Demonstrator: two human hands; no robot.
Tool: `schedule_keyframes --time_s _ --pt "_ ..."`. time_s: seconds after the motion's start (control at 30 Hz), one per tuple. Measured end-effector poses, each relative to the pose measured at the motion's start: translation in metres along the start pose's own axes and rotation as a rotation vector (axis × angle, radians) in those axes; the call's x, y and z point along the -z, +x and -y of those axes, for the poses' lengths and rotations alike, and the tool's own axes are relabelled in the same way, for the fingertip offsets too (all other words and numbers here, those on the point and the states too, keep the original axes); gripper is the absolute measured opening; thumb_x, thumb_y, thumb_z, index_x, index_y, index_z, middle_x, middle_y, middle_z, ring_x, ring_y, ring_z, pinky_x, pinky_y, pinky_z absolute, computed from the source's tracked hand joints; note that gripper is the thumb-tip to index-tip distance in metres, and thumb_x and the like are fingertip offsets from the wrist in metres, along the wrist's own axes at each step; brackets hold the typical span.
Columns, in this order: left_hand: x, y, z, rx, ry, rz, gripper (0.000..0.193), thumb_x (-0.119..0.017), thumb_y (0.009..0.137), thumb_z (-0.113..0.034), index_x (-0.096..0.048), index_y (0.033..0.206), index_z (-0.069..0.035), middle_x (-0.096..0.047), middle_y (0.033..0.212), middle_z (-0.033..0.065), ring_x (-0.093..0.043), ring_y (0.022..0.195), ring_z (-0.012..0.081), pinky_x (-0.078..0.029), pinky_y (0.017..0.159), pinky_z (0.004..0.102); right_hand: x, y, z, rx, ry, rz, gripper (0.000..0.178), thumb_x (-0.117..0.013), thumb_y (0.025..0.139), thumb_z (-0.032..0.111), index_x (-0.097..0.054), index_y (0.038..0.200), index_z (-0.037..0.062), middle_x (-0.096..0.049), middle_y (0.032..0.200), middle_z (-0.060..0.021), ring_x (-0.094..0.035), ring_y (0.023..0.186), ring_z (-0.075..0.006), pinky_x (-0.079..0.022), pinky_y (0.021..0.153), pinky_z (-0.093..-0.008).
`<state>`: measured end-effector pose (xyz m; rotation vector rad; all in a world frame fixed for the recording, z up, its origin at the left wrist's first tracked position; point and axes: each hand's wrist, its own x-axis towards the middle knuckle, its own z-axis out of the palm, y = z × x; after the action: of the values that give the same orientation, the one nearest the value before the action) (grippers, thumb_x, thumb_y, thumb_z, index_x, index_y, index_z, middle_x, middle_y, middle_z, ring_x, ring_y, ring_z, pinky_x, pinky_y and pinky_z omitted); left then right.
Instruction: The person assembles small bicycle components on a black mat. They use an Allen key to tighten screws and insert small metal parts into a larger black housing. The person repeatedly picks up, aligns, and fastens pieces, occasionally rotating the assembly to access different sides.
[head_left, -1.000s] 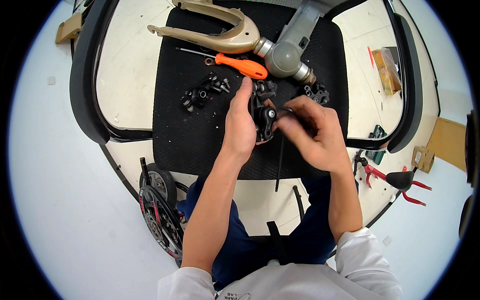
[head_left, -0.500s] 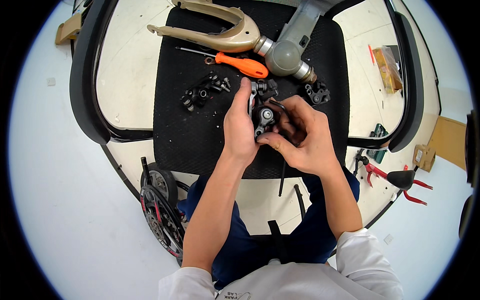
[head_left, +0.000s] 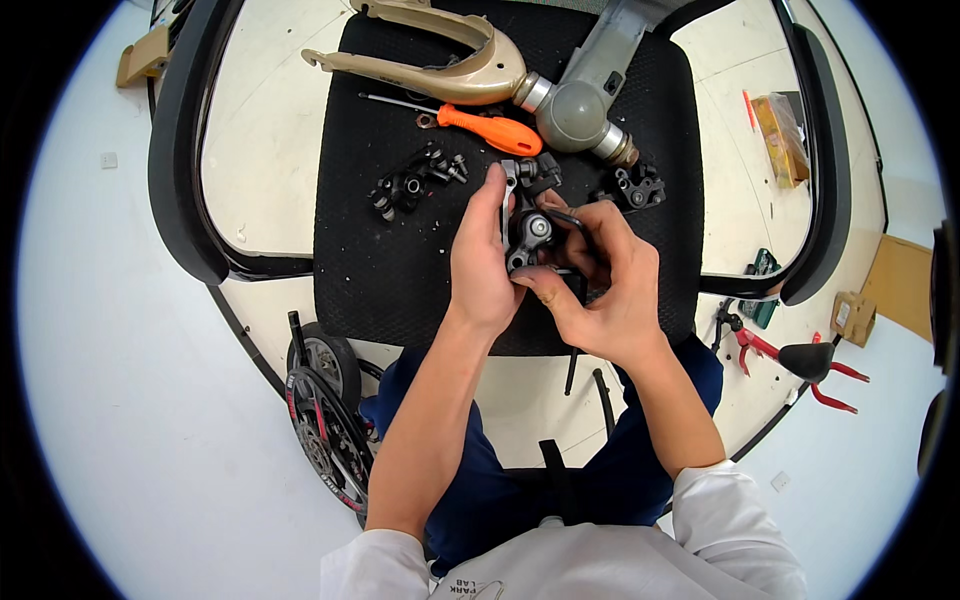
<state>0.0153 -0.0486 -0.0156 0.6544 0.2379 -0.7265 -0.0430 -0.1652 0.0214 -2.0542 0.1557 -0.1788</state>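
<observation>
A bicycle disc brake caliper (head_left: 536, 228), black with a silver arm, is held between my two hands above the black chair seat (head_left: 385, 285). My left hand (head_left: 480, 255) closes on its left side, the thumb lying up along the silver arm. My right hand (head_left: 615, 285) curls round a bent, thin black rod that looks like a hex key (head_left: 572, 372); the rod's straight end hangs below the hand. The right thumb touches the caliper's lower end. Some right fingertips are hidden behind the parts. Just beyond lies an orange-handled screwdriver (head_left: 495, 130).
On the seat are a beige fork (head_left: 490, 75) joined to a grey tube (head_left: 600, 75), black metal parts (head_left: 410, 185) at left and another black caliper-like part (head_left: 640, 187) at right. Armrests (head_left: 185, 170) flank the seat. A wheel (head_left: 325, 420) and a red frame (head_left: 755, 345) are on the floor.
The whole view has shifted slightly. Both hands keep hold of the caliper and the rod; the right fingers have shifted a little, and more of the rod shows beside the thumb.
</observation>
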Motion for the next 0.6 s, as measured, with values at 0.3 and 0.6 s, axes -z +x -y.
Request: schedule_keyframes --time_s 0.3,0.6 --pt "-0.003 -0.001 -0.012 0.070 0.067 0.265 0.049 -0.043 0.086 -0.027 -0.050 0.122 0.007 -0.061 0.098 0.0155 -0.058 0.084 0.0210 -0.046 0.063 0.0324 0.019 0.015 -0.006 -0.284 0.464 0.053 0.035 -0.075 0.078 0.004 -0.060 0.108 -0.0071 -0.035 0.061 0.0057 -0.042 0.055 -0.0013 -0.045 0.052 -0.0192" --pt "-0.006 0.005 -0.006 0.119 0.018 0.180 0.041 -0.032 0.100 -0.027 -0.054 0.119 0.002 -0.063 0.099 0.0123 -0.059 0.090 0.0181 -0.047 0.067 0.0349 0.028 0.022 -0.018 -0.269 0.608 0.139 0.031 -0.068 0.085 0.002 -0.058 0.113 -0.0093 -0.039 0.066 0.0043 -0.055 0.060 -0.0068 -0.050 0.056 -0.0235"
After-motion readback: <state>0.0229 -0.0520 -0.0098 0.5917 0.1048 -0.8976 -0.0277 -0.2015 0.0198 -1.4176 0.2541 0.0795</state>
